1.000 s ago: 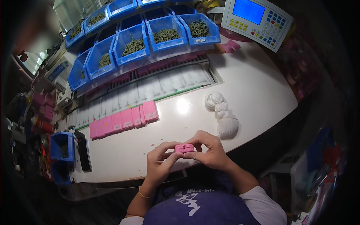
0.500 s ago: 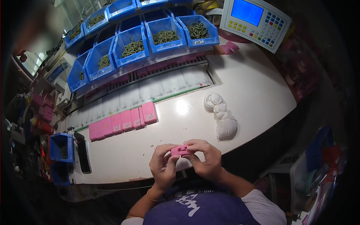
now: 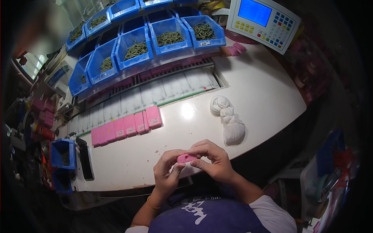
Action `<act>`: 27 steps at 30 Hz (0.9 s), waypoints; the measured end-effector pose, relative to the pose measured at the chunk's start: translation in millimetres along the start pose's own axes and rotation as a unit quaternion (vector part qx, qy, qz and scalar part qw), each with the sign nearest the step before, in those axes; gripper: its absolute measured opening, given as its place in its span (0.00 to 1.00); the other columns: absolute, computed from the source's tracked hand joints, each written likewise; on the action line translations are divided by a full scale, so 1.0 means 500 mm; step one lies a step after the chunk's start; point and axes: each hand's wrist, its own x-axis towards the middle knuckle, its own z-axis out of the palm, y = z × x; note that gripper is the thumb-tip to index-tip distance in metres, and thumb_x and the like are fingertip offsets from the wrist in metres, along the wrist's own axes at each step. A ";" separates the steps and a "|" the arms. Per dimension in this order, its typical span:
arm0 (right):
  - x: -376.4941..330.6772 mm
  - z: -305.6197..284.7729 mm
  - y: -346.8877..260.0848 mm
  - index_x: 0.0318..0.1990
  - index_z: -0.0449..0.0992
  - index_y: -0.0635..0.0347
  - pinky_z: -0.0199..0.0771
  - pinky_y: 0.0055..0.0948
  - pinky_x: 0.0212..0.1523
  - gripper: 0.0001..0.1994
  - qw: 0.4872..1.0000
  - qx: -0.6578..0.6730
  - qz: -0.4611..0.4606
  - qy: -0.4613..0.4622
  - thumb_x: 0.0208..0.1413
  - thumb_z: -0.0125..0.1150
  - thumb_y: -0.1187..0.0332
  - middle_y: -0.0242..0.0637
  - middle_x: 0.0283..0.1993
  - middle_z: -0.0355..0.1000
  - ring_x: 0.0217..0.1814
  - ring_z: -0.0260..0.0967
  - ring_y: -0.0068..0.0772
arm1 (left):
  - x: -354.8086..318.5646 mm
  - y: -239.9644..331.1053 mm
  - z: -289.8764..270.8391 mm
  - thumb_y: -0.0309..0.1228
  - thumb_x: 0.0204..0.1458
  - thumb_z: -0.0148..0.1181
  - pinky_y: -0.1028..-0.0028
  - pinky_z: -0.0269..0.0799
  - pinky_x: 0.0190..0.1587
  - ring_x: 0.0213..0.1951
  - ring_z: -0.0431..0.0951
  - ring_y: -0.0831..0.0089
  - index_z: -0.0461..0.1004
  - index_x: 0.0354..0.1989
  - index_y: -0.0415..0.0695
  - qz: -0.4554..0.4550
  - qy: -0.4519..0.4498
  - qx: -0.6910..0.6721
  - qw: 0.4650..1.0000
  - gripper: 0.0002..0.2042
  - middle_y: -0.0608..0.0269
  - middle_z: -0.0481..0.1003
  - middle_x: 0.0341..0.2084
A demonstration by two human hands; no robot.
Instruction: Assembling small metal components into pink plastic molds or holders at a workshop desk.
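Close to the front edge of the white table, a small pink rubber mould [image 3: 186, 158] is held between both hands. A dark hole shows in its side that faces me. My left hand [image 3: 166, 169] grips its left end, thumb below and fingers over the top. My right hand [image 3: 213, 161] has its fingers on the top and right end, with the thumb low at the right corner. A row of several similar pink blocks [image 3: 126, 126] stands beyond, to the left, some with small white labels. To the right lies a knotted white cloth bundle [image 3: 234, 131].
Blue bins [image 3: 136, 63] filled with greenish pieces rise in tiers at the back. A slatted panel [image 3: 151, 98] runs below them. A keypad console with a blue screen [image 3: 254, 13] stands back right. A dark phone-like device [image 3: 84, 159] and another blue bin [image 3: 63, 166] are at left.
Both hands have turned the pink mould slightly. The dark slot-like opening seen before now appears as one small hole, and my right fingers have shifted over the top.
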 end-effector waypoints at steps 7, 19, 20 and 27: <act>0.005 -0.006 -0.005 0.48 0.77 0.64 0.68 0.24 0.51 0.11 0.972 0.186 0.143 0.009 0.58 0.61 0.78 0.35 0.48 0.71 0.49 0.68 0.22 | 0.011 -0.007 -0.009 0.16 0.50 0.65 0.68 0.76 0.50 0.47 0.79 0.63 0.74 0.49 0.38 0.014 -0.012 0.089 0.996 0.17 0.51 0.78 0.45; -0.010 0.000 0.084 0.47 0.76 0.64 0.71 0.17 0.37 0.10 0.976 0.043 0.178 0.114 0.58 0.54 0.79 0.32 0.40 0.74 0.41 0.70 0.17 | 0.008 -0.007 -0.100 0.20 0.47 0.66 0.64 0.73 0.52 0.47 0.77 0.54 0.76 0.50 0.40 0.044 0.104 0.457 0.882 0.19 0.48 0.78 0.44; -0.012 -0.006 0.087 0.46 0.76 0.64 0.71 0.16 0.37 0.10 0.976 0.045 0.184 0.111 0.58 0.54 0.79 0.32 0.40 0.74 0.39 0.69 0.16 | 0.005 -0.001 -0.115 0.23 0.48 0.66 0.62 0.72 0.53 0.48 0.75 0.52 0.76 0.52 0.42 -0.006 0.108 0.547 0.830 0.20 0.48 0.77 0.47; -0.003 -0.013 0.105 0.38 0.79 0.64 0.74 0.25 0.41 0.09 0.983 -0.116 0.116 0.087 0.54 0.53 0.81 0.38 0.36 0.76 0.38 0.73 0.27 | -0.009 0.021 -0.167 0.33 0.43 0.72 0.62 0.72 0.51 0.48 0.75 0.54 0.77 0.53 0.43 -0.138 0.019 0.528 0.837 0.25 0.50 0.77 0.46</act>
